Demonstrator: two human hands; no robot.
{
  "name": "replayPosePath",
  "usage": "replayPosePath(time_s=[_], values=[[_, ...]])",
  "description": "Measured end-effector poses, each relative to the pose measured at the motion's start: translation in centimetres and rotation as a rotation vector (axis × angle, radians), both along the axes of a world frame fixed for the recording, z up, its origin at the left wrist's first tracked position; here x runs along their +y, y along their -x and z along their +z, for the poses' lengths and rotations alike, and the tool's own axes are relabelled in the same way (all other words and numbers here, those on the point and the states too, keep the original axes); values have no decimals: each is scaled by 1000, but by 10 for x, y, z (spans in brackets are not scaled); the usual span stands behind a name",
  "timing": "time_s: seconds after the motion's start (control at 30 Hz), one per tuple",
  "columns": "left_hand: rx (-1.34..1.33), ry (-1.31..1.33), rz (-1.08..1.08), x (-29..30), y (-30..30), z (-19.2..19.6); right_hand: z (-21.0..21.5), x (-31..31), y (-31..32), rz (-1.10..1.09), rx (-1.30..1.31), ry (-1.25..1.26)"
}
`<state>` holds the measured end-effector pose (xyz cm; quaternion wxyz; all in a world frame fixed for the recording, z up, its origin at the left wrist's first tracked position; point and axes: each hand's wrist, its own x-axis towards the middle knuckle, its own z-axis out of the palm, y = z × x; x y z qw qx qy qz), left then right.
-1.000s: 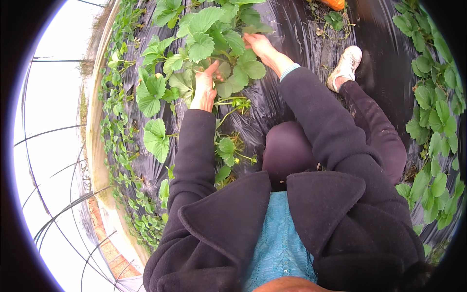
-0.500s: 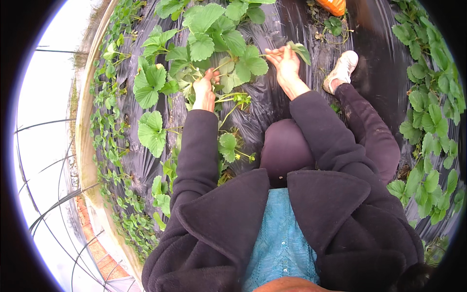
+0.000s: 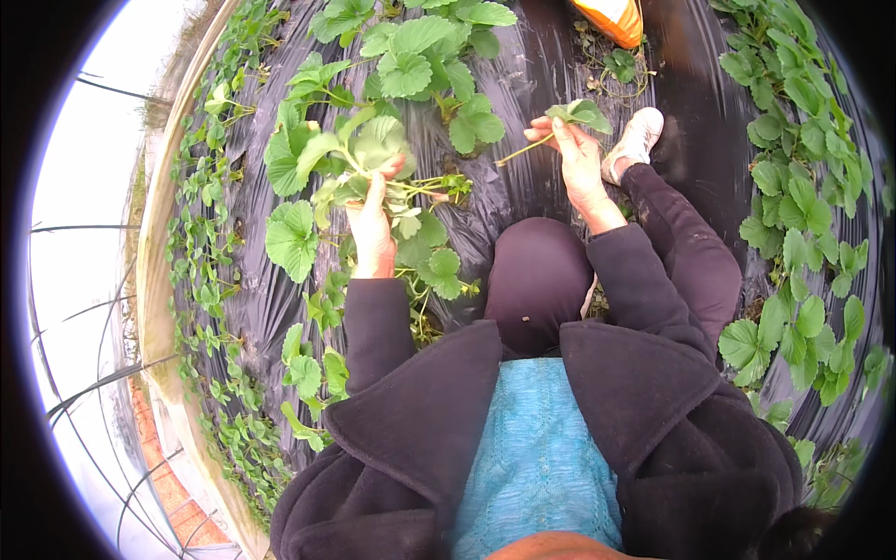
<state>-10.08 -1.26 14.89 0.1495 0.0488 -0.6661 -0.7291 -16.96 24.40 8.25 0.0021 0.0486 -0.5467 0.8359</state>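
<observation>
leaf [image 3: 582, 114] in R grip [image 3: 581, 166], stems [image 3: 409, 189] in L grip [image 3: 372, 231]

An orange-and-white bag [image 3: 613, 21], partly cut off, lies at upper right near black mulch film [image 3: 691, 103]; thin dark rods [image 3: 89, 227] cross at far left.

The ground is covered with wrinkled black plastic sheeting [image 3: 532, 61], on which pale daylight is reflected in streaks, and a smoother dark strip [image 3: 688, 84] is seen toward the right. The left side is bordered by a pale edging [image 3: 161, 280], beyond which thin dark bars [image 3: 103, 378] are set against a bright white expanse [image 3: 84, 187], with an orange-red patch [image 3: 154, 448] shown lower down.
</observation>
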Motion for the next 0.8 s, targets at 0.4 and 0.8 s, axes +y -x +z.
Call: replayPosePath(time_s=[0.4,0.8], values=[[-313,-96,-834,261,-29,33,77,133,-133,-162,64,-330],[-219,-575,-1183,348,-36,66,-40,242,-416,-349,-520,-689]])
